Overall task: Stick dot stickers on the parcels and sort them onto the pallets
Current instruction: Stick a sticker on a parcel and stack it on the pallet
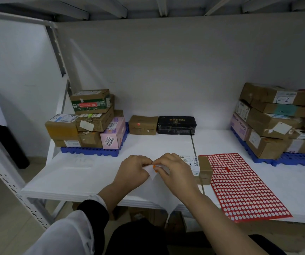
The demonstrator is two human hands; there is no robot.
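My left hand point(132, 172) and my right hand point(174, 171) meet at the shelf's front middle. Both pinch a white backing sheet point(164, 192) at its top corner, where an orange dot sticker point(154, 166) shows between the fingertips. The sheet hangs down over the shelf edge. Just behind my right hand lies a small brown parcel point(204, 169) with a white label marked "2". A red sheet of dot stickers point(239, 186) lies flat to its right.
A blue pallet point(91, 150) at the left holds several stacked parcels. A second blue pallet point(295, 160) at the right also carries several. A brown box point(142, 125) and a black box point(176, 125) stand at the back wall. A metal upright point(4, 173) frames the left.
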